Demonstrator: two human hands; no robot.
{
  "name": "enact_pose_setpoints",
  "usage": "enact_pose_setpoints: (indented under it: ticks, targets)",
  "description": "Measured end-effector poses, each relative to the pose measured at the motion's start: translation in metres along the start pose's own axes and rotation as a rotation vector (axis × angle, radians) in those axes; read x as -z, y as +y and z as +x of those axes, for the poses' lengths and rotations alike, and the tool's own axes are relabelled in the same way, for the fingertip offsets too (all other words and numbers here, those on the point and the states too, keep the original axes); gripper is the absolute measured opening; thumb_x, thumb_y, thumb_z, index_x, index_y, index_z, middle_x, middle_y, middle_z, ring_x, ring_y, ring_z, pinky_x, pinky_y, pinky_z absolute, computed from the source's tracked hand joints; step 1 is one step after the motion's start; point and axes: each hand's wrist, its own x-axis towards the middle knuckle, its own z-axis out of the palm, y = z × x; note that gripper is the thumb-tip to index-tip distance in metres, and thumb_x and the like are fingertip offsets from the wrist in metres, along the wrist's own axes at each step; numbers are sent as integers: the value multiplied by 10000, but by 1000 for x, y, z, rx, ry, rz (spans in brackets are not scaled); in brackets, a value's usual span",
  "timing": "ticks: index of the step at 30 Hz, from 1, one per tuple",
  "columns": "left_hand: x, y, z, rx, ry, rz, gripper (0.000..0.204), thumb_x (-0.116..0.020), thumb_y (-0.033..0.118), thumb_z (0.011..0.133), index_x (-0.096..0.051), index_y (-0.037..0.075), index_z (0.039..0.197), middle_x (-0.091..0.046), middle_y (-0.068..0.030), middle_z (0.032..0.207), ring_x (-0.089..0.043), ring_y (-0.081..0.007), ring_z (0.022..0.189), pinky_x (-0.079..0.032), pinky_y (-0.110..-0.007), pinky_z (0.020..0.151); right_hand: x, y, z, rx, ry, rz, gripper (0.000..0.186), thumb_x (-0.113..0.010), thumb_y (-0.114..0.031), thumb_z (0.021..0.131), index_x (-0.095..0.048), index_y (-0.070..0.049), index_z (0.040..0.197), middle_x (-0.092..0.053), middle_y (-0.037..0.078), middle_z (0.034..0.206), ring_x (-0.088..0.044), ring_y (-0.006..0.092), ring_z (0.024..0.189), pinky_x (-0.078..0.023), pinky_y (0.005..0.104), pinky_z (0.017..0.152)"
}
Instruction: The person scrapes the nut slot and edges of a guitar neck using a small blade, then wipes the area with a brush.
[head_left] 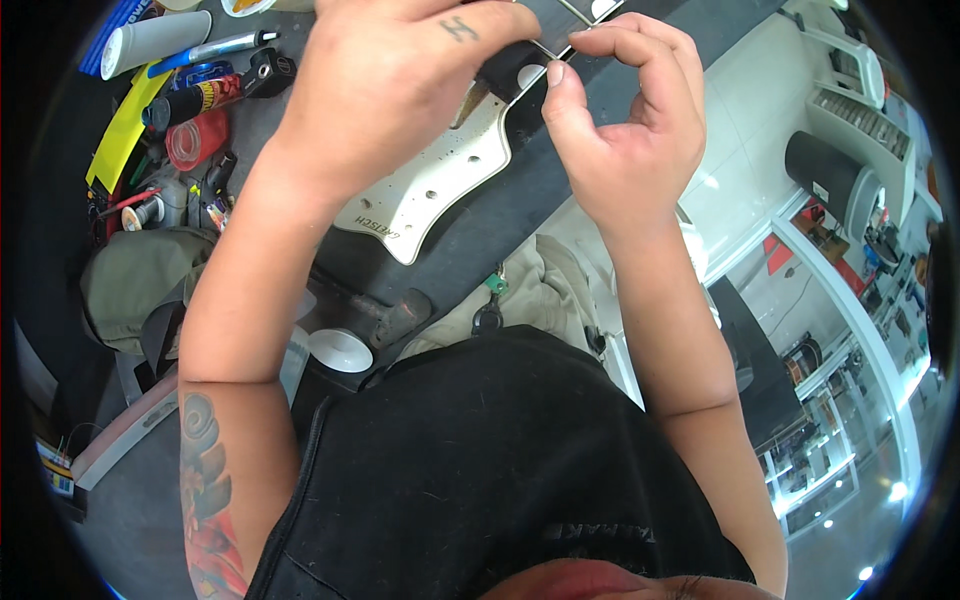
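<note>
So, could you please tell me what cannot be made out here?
All in the head view:
Left grip: most fingertips, hidden behind the hand or past the top edge; what they hold is unclear.
Thin metal piece: too small to identify, or to tell whether the right grip pinches it.
Guitar neck: far end, cut off by the top edge.
Headstock: one side, partly covered by the left grip.

Black top [470, 450], faint lettering [600, 533], khaki trousers [545, 285], 1 grey-red tattoo [209, 490] on left arm [245, 320], 1 dark mark [460, 29] on left hand [390, 85]
</note>
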Motion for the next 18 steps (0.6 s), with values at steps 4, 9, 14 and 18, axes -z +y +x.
enact_pose_setpoints:
  ticks: [4, 9, 14, 18]
  targets:
    - [-5, 8, 3, -55, -8, 51, 233, -819, 73, 781, -819, 129, 1008, -705, -7, 954, -623, -240, 838, -384, -409, 791, -3, 3, -3, 118, 14, 85, 304, -839, 96, 829, -778, 10, 1114, -733, 122, 1182, -703, 208, 1081, -559, 335, 956]
    - [-2, 15, 9, -5, -33, -14, 204, -807, 95, 801, -815, 130, 1002, -695, 10, 938, -607, -228, 833, -360, -410, 785, -2, 9, -7, 71, 32, 87, 275, -844, 102, 817, -792, 8, 1070, -743, 120, 1157, -719, 208, 1048, -570, 331, 926]
    - [1, 7, 8, -85, -123, 112, 185, -808, 97, 807, -811, 121, 991, -693, 2, 930, -609, -233, 833, -367, -407, 775, -2, 9, -6, 97, 39, 101, 240, -842, 113, 820, -797, 17, 1035, -758, 119, 1128, -728, 201, 1010, -575, 324, 901]
    - [-3, 11, 10, -48, -47, -35, 182, -807, 78, 806, -808, 100, 987, -700, -21, 937, -614, -259, 834, -402, -407, 749, -2, 9, -6, 91, 43, 118, 232, -842, 113, 818, -796, 21, 1026, -768, 118, 1112, -731, 199, 999, -578, 325, 885]
